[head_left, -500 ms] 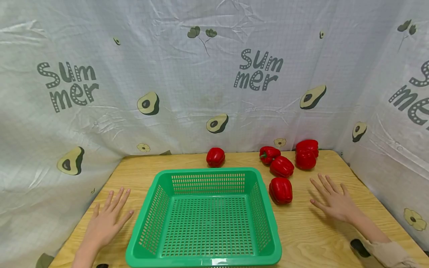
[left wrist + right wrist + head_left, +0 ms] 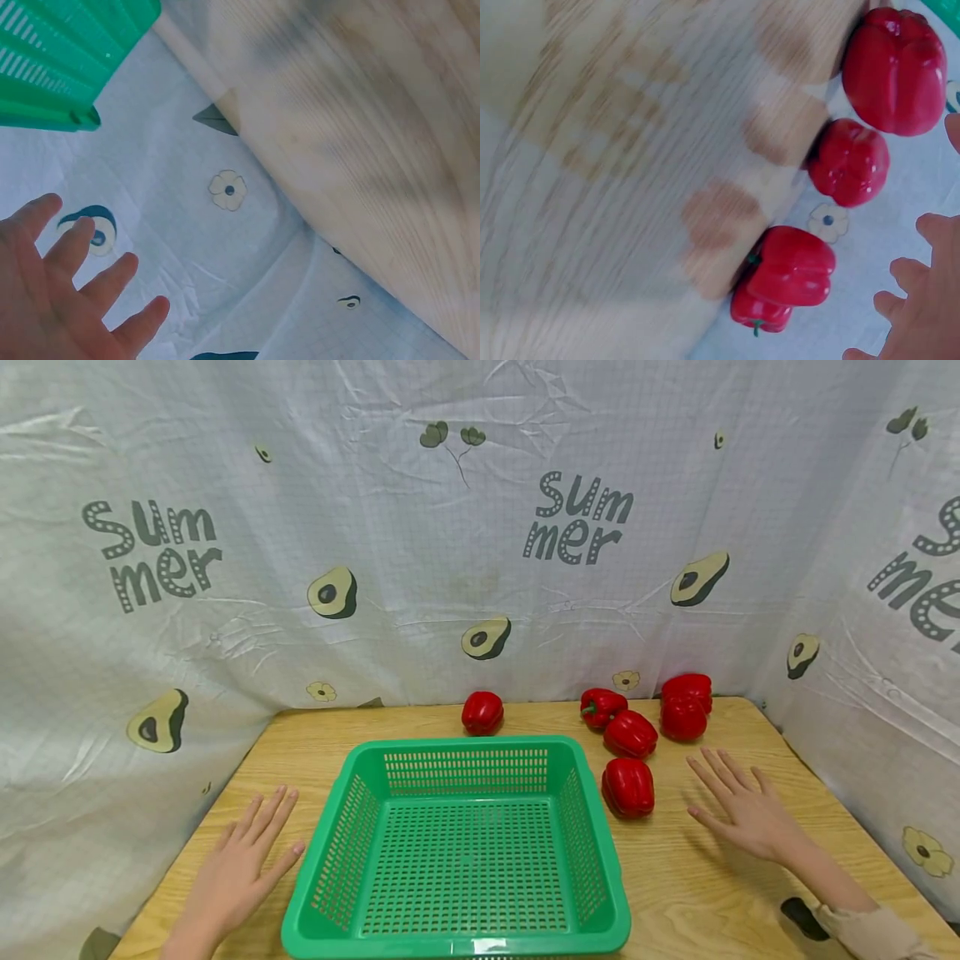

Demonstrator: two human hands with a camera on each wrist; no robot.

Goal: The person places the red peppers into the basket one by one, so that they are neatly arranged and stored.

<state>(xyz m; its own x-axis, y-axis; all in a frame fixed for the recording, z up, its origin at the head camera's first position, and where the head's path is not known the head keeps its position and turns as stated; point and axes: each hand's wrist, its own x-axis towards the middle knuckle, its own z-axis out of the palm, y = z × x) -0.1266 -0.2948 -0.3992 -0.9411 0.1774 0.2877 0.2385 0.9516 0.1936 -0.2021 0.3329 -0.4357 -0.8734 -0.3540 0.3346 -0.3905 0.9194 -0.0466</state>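
A green plastic basket (image 2: 457, 743) with slotted walls stands on the table, nothing inside it. My left hand (image 2: 236, 868), fingers straight and spread, is held to its left; the left wrist view shows the same hand (image 2: 67, 292) with nothing in its fingers. On the other side my right hand (image 2: 750, 810) is spread flat and holds nothing. The nearest red bell pepper to it (image 2: 628, 787) lies between that hand and the basket. Several more red bell peppers lie behind, among them one with a green stem (image 2: 602, 707) and a back right pair (image 2: 684, 717).
A lone red bell pepper (image 2: 482, 712) lies behind the basket at the table's back edge. A white printed cloth (image 2: 420, 568) hangs round the back and sides of the wooden table (image 2: 675, 893). A small black object (image 2: 804, 918) shows beside the right forearm.
My left hand has shifted slightly to the right, toward the basket. My right hand has moved a little to the left. The basket and peppers have stayed in place.
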